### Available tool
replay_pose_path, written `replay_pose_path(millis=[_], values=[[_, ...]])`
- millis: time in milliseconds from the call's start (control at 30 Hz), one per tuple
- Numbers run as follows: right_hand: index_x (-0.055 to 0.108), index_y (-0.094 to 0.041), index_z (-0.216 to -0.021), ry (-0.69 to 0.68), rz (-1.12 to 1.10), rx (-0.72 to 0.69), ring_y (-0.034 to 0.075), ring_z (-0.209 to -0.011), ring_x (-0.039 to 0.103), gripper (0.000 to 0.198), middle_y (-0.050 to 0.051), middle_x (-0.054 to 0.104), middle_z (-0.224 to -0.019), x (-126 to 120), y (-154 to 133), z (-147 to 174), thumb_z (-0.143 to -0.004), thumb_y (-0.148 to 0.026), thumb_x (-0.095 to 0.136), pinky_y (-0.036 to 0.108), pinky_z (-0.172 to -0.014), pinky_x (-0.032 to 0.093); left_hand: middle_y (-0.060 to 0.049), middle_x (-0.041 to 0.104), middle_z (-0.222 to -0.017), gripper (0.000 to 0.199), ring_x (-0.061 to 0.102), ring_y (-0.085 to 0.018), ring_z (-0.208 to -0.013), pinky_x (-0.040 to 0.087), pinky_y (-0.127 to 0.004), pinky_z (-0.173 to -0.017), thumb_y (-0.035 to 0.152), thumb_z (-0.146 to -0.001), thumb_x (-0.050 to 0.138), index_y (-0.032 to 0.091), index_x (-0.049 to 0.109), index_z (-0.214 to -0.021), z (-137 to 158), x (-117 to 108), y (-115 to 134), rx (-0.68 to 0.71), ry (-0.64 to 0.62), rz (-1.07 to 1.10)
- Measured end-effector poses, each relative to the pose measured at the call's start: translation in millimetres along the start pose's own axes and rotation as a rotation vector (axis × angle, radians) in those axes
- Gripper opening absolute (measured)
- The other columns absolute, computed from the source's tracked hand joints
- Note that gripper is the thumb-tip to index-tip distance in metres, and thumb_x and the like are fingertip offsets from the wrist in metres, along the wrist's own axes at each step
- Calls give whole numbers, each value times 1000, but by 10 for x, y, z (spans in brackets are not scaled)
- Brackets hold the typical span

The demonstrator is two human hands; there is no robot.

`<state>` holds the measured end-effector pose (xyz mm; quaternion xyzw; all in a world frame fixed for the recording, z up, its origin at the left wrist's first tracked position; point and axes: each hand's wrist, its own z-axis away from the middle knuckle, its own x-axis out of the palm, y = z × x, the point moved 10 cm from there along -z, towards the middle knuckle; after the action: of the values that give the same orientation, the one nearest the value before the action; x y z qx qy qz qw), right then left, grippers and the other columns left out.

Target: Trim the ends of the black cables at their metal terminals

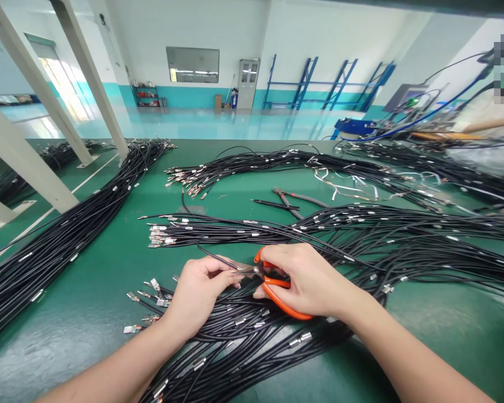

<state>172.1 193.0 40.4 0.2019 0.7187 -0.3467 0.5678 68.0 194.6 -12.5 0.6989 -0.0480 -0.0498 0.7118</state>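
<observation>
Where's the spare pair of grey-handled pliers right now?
Head view: the grey-handled pliers lie on the green table just right of centre, beyond both hands, between two black wire bundles.

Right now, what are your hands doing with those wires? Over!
Right hand gripping orange-handled cutters. Left hand pinching one black wire at the cutter tip. Wire bundles crowd the green table all round.

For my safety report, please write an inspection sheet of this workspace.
Surface: green table, bare patches between bundles.
Job's things: orange-handled pliers; thin black wire.
Clutter: grey-handled pliers, black pen-like tool.
Grippers: right hand grips the orange-handled pliers; left hand pinches the thin black wire at the jaws.
Cables: black wire bundles with metal terminals.
Surroundings: blue racks, white beams, a co-worker's arm.
</observation>
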Motion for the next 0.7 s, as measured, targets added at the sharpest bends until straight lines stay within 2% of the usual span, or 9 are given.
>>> replay_pose_path(millis=[233,700], values=[[39,-19,-64,4,26,-12,9,-52,35,33,-3,49,-59,6,-19,-14,-74,-46,55,22,-50,21,0,70,-75,14,61,-13,-72,44,-20,-67,14,-69,61,17,65,-56,1,4,28,23,-10,-6],[43,-18,-65,4,35,-34,10,-53,39,29,-1,52,-61,3,-58,-4,-75,-42,55,23,-50,22,-1,70,-76,13,61,-15,-75,44,-22,-70,14,-69,61,18,65,-57,13,18,44,31,-17,-11]])
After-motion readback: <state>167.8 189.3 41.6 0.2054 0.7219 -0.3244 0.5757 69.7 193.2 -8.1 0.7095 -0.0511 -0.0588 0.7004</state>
